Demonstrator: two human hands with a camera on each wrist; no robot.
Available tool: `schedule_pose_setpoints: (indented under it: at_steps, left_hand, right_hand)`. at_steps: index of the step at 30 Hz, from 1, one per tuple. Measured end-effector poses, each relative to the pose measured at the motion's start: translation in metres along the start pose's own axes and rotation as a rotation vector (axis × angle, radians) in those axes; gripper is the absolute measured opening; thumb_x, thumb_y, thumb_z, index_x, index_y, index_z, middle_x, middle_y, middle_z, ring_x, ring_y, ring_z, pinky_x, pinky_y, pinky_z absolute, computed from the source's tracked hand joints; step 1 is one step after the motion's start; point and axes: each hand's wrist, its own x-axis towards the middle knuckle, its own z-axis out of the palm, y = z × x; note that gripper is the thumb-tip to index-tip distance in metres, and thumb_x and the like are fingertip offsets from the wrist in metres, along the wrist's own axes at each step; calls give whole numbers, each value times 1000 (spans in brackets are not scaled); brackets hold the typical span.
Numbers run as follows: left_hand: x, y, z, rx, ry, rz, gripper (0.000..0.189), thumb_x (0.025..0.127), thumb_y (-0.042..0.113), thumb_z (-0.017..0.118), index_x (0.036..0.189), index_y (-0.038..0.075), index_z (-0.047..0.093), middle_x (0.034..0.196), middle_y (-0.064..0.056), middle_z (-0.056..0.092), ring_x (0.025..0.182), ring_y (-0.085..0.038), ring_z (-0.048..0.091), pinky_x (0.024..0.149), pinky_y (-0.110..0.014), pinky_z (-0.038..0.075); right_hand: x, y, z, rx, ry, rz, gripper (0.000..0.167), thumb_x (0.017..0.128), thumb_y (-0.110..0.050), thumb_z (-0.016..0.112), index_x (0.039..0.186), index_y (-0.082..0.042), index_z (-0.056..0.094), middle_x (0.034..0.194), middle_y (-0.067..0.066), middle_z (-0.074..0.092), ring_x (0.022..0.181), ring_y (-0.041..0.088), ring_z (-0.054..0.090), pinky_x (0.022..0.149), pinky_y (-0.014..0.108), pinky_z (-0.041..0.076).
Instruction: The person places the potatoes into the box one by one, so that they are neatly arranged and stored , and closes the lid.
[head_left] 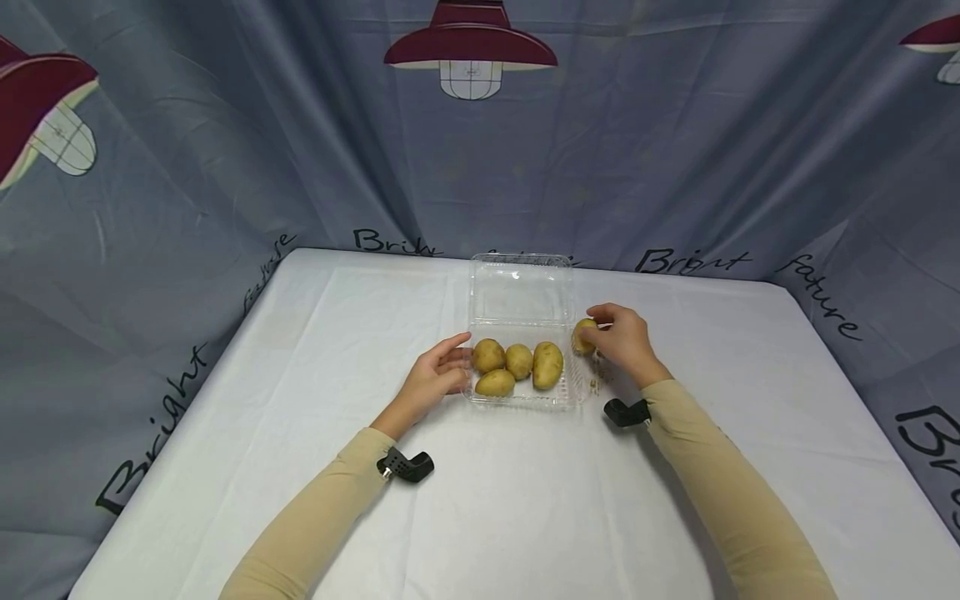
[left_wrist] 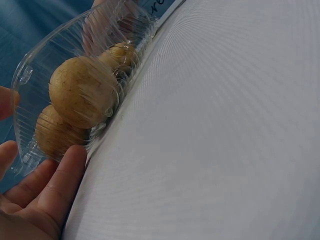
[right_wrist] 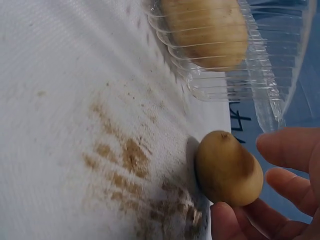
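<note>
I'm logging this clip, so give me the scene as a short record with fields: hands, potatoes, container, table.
left hand: left hand touches the left edge of the clear plastic clamshell, fingers relaxed
right hand: right hand grips a loose potato just right of the clamshell, against the cloth in the right wrist view
potatoes in tray: four potatoes
container: lid open, lying back away from the person
table: white tablecloth with brown dirt smudges near the loose potato
</note>
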Motion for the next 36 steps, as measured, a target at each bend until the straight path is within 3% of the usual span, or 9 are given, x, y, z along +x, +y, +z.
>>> schedule_pose_setpoints:
  at_steps: [7,20,36]
  left_hand:
    - [-1,1,1,8,3,0,74,84,-3,52,156,7,40,146,-27,52,126,-33,59,84,-22,62]
    - [-2,3,1,14,6,-2,74,84,-3,52,156,8,41,146,-26,52,128,-36,58,84,-21,62]
    - [-1,1,0,20,6,3,73,85,-2,53,156,8,40,146,-26,53,127,-34,59,84,-22,62]
  right_hand:
    - [1,-2,3,-21,-27,-15,44,92,-12,64,133,4,62,132,27,64,117,43,63,92,49,60]
    - [5,-4,9,-65,-21,-34,40,93,-8,65,130,5,64,129,27,66,113,41,65,90,48,61]
    - [2,-1,9,-49,-8,-30,40,93,-10,66,130,4,64,128,27,66,112,40,65,92,49,60]
